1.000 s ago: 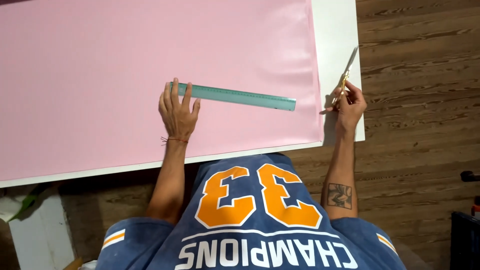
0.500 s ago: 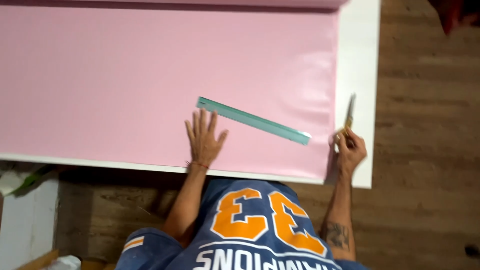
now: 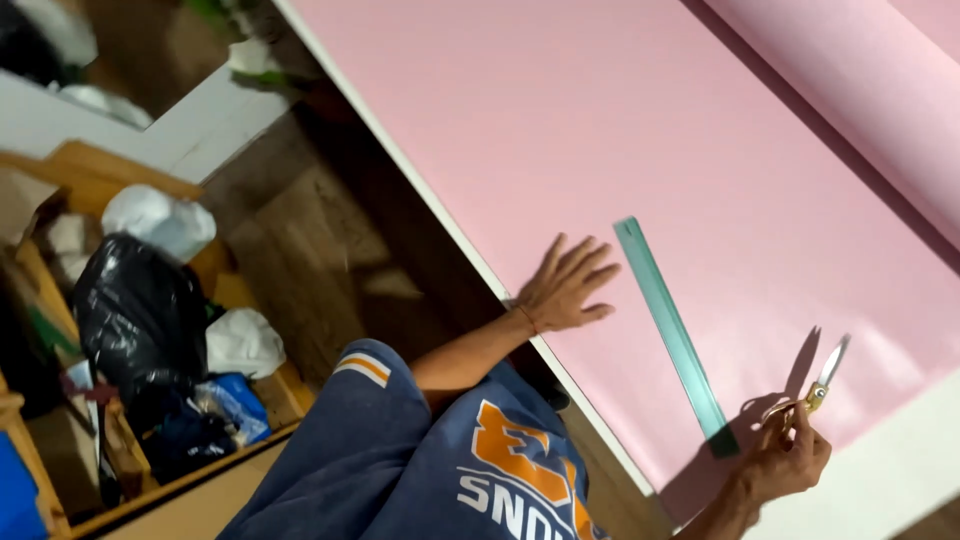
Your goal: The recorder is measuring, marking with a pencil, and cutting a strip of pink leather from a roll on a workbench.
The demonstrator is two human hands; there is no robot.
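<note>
A large pink sheet (image 3: 620, 140) covers a white table (image 3: 890, 480). On the sheet lies a long green ruler (image 3: 672, 330), running diagonally. My left hand (image 3: 565, 288) rests flat on the sheet with fingers spread, just left of the ruler and apart from it. My right hand (image 3: 790, 462) is raised above the sheet's lower right part and holds small gold-handled scissors (image 3: 822, 382), blades pointing up and away. A rolled part of the pink sheet (image 3: 860, 90) lies at the upper right.
Wooden floor (image 3: 300, 270) lies left of the table. A black bag (image 3: 135, 320), white bags (image 3: 160, 222) and a blue item (image 3: 235, 400) crowd a wooden crate at the left. My blue shirt with orange print (image 3: 450, 470) fills the bottom.
The view has swung round, so the table now runs diagonally. My left hand has come off the ruler's end onto the sheet beside it. My right hand has lifted the scissors.
</note>
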